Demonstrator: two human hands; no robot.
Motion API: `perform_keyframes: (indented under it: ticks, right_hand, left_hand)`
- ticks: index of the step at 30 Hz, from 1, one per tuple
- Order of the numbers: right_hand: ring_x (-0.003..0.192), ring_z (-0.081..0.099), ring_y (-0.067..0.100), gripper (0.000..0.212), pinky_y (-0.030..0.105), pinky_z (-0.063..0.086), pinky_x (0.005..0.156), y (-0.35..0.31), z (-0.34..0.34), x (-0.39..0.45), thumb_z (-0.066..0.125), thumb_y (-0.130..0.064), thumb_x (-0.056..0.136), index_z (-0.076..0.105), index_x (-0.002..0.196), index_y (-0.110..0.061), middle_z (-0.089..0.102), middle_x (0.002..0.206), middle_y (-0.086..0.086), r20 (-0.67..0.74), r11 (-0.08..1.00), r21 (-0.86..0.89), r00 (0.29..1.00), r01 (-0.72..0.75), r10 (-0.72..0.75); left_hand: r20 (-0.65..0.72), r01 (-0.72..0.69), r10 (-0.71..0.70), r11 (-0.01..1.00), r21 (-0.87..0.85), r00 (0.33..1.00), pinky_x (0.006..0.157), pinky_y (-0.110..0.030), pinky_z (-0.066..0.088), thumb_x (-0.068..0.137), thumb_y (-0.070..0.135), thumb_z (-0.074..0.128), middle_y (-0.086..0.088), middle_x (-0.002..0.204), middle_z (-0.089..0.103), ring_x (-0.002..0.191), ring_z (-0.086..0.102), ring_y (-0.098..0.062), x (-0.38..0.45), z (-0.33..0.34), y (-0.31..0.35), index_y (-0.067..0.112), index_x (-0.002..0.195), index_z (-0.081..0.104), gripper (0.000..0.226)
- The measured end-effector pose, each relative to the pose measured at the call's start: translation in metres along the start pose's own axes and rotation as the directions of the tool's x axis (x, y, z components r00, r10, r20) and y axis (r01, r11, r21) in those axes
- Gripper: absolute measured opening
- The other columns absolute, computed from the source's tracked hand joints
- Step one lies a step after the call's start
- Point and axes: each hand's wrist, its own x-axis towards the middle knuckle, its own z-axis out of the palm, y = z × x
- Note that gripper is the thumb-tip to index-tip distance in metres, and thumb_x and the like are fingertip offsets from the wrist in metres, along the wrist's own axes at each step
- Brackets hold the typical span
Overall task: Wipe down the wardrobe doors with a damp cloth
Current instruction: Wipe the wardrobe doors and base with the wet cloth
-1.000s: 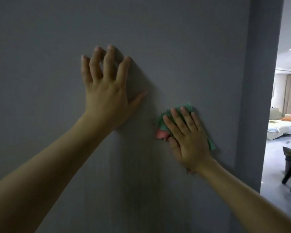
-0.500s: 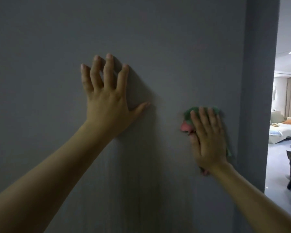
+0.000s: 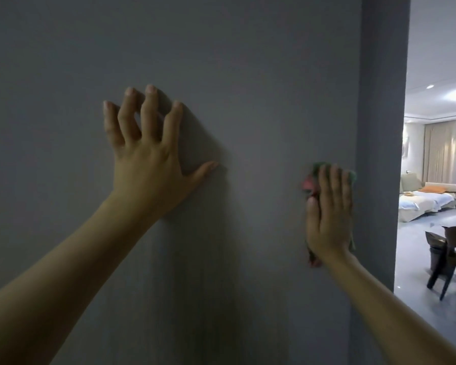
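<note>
Right hand [image 3: 328,214] presses the cloth [image 3: 312,180] flat-fingered against the door [image 3: 261,75] at right of frame, near its edge; left hand [image 3: 145,159] braces, fingers spread. Wiping looks midway; no wet trace shows what's done.

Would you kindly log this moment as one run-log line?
right hand: presses green-and-pink cloth flat on grey wardrobe door, near its right edge | left hand: braced on door, fingers spread

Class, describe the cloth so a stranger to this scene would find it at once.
Start at the grey wardrobe door and go to its right edge. There the right hand presses the cloth flat against the door. It is the only colourful thing there, green and pink.
</note>
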Motion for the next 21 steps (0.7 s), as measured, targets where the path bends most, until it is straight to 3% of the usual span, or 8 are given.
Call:
perform_keyframes:
  ticks: [3, 5, 7, 11, 13, 17, 19, 21]
  right_hand:
    - [0.145, 0.009, 0.033, 0.052, 0.038, 0.002, 0.120, -0.010, 0.005, 0.006, 0.019, -0.033, 0.100, 0.012, 0.146, -0.010, 0.011, 0.154, 0.006, -0.046, 0.966, 0.047, 0.966, -0.254, 0.256]
    - [0.143, 0.015, 0.037, 0.052, 0.038, 0.004, 0.119, -0.036, 0.010, -0.014, 0.020, -0.034, 0.101, 0.014, 0.146, -0.008, 0.016, 0.153, 0.010, -0.083, 0.962, 0.046, 0.958, -0.270, 0.273]
    - [0.143, 0.017, 0.036, 0.053, 0.045, 0.009, 0.119, -0.059, 0.013, -0.049, 0.019, -0.036, 0.102, 0.016, 0.149, -0.010, 0.023, 0.152, 0.012, -0.017, 0.998, 0.019, 0.998, -0.064, 0.065]
    - [0.143, 0.019, 0.035, 0.054, 0.052, 0.013, 0.117, -0.042, 0.002, -0.057, 0.020, -0.038, 0.101, 0.014, 0.152, -0.023, 0.021, 0.156, 0.005, 0.103, 0.960, 0.035, 0.954, 0.279, -0.281]
    - [0.143, 0.017, 0.034, 0.054, 0.050, 0.013, 0.117, -0.025, 0.002, -0.035, 0.019, -0.038, 0.101, 0.021, 0.150, -0.015, 0.024, 0.154, 0.008, 0.076, 0.981, 0.015, 0.978, 0.194, -0.195]
    - [0.143, 0.015, 0.035, 0.057, 0.052, 0.015, 0.116, -0.049, 0.011, -0.024, 0.014, -0.038, 0.102, 0.024, 0.146, -0.004, 0.023, 0.153, 0.016, -0.050, 0.961, 0.042, 0.960, -0.275, 0.277]
    - [0.143, 0.017, 0.037, 0.055, 0.053, 0.016, 0.116, -0.080, 0.017, -0.053, 0.017, -0.036, 0.103, 0.023, 0.147, -0.006, 0.026, 0.153, 0.018, -0.038, 0.984, 0.039, 0.983, -0.176, 0.177]
    - [0.145, 0.012, 0.034, 0.054, 0.050, 0.011, 0.118, -0.093, 0.015, -0.084, 0.021, -0.036, 0.102, 0.016, 0.151, -0.016, 0.019, 0.157, 0.010, 0.064, 0.993, 0.035, 0.992, 0.109, -0.111]
  left_hand:
    - [-0.007, -0.004, 0.004, 1.000, -0.004, 1.000, 0.108, -0.066, 0.004, 0.074, 0.074, 0.048, -0.029, 0.147, 0.029, 0.136, 0.018, -0.054, 0.000, -0.001, 0.001, 0.005, 0.138, 0.038, 0.095]
    - [-0.010, -0.007, 0.007, 1.000, -0.004, 1.000, 0.108, -0.067, 0.004, 0.074, 0.075, 0.047, -0.029, 0.147, 0.028, 0.135, 0.018, -0.055, 0.001, -0.001, 0.001, 0.004, 0.138, 0.038, 0.096]
    - [-0.019, -0.006, 0.006, 1.000, -0.003, 1.000, 0.108, -0.067, 0.004, 0.074, 0.075, 0.048, -0.029, 0.147, 0.029, 0.135, 0.019, -0.055, 0.001, 0.000, 0.000, 0.004, 0.138, 0.038, 0.096]
    - [-0.010, -0.016, 0.016, 1.000, -0.009, 1.000, 0.108, -0.065, 0.003, 0.074, 0.074, 0.047, -0.029, 0.147, 0.029, 0.135, 0.019, -0.054, 0.000, -0.002, -0.004, 0.005, 0.137, 0.039, 0.094]
    - [-0.001, -0.023, 0.023, 1.000, -0.014, 1.000, 0.109, -0.064, 0.003, 0.075, 0.072, 0.049, -0.027, 0.149, 0.027, 0.137, 0.018, -0.052, -0.002, -0.002, -0.006, 0.006, 0.139, 0.038, 0.093]
    - [0.015, -0.016, 0.017, 0.998, -0.066, 1.000, 0.111, -0.063, -0.001, 0.080, 0.065, 0.049, -0.025, 0.151, 0.024, 0.142, 0.013, -0.043, -0.009, -0.010, -0.008, 0.011, 0.142, 0.035, 0.084]
    - [-0.008, -0.015, 0.015, 0.998, -0.067, 1.000, 0.110, -0.062, -0.002, 0.084, 0.062, 0.047, -0.025, 0.150, 0.025, 0.142, 0.015, -0.040, -0.020, -0.016, -0.008, 0.011, 0.142, 0.037, 0.077]
    - [-0.013, -0.027, 0.026, 0.998, -0.064, 1.000, 0.110, -0.061, -0.001, 0.087, 0.060, 0.045, -0.025, 0.149, 0.027, 0.141, 0.017, -0.039, -0.035, -0.021, -0.008, 0.012, 0.141, 0.039, 0.072]
